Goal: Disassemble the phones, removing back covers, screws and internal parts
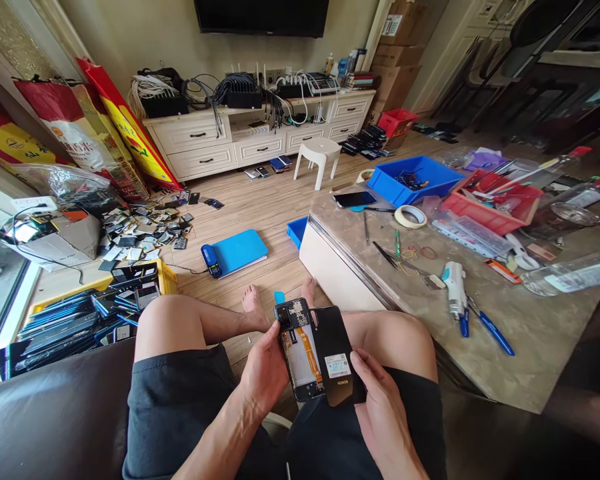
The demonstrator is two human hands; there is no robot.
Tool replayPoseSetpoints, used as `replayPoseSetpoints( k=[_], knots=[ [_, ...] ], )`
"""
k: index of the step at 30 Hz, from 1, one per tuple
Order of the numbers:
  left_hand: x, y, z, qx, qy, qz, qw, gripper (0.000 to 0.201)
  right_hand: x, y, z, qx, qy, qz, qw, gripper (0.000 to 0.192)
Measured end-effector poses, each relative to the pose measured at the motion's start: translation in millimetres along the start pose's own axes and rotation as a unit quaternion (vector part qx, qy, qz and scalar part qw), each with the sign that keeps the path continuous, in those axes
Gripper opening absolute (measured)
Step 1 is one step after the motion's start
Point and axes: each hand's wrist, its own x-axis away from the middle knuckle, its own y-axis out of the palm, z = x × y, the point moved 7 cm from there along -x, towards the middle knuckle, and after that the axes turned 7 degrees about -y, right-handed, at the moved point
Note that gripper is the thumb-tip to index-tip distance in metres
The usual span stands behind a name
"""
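Between my knees, my left hand (266, 368) is closed on the left side of an opened smartphone (305, 353). Its circuit board shows at the top, an orange ribbon cable runs down the middle, and the battery bay looks bare. My right hand (380, 393) pinches the lower right edge of a black back cover (333, 340) with a white label and HONOR lettering. The cover lies beside the phone's right side, slightly tilted and overlapping its edge. A small blue tab (279, 297) sticks up just beyond the phone's top.
The table (480, 380) at right carries pliers (495, 330), a white tool (454, 287), tape (411, 217), a blue bin (415, 179) and a red basket (495, 200). A blue mat (243, 252), loose batteries (140, 227) and a yellow crate of phones (167, 277) are on the floor.
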Motion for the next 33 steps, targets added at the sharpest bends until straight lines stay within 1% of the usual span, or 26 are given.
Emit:
replayPoseSetpoints(
  k=[4, 8, 11, 13, 17, 22, 25, 30, 33],
  knots=[
    [1, 2.3, 0, 0.001, 0.008, -0.001, 1.0, 0.047, -3, -2, 5, -0.013, -0.002, -0.013, 1.0, 0.042],
    [2, 3.6, 0, 0.0, 0.017, 0.008, 1.0, 0.043, -2, 5, 2, -0.036, -0.007, -0.042, 0.998, 0.041],
    [3, 3.3, 2, -0.004, 0.037, 0.015, 0.999, 0.04, -1, 10, -1, -0.035, -0.022, -0.049, 0.998, 0.04],
    [3, 4.0, 3, -0.011, 0.047, 0.01, 0.999, 0.037, 0, 11, -2, -0.028, -0.037, -0.063, 0.997, 0.036],
    [3, 4.7, 3, -0.028, 0.054, -0.007, 0.998, 0.031, 0, 8, 5, -0.017, -0.058, -0.093, 0.994, 0.031],
    [4, -0.2, 5, -0.025, 0.072, 0.018, 0.997, 0.029, -5, 4, 13, -0.001, -0.069, -0.09, 0.993, 0.035],
    [5, 1.8, 2, -0.023, 0.064, 0.023, 0.997, 0.035, -6, 7, 15, -0.002, -0.073, -0.093, 0.993, 0.036],
    [9, 11.1, -2, -0.022, 0.047, 0.012, 0.999, 0.049, -5, 8, 12, 0.014, -0.089, -0.07, 0.993, 0.042],
    [10, 14.0, -4, -0.032, 0.036, 0.004, 0.999, 0.056, -3, 9, 13, 0.001, -0.076, -0.078, 0.994, 0.039]
  ],
)
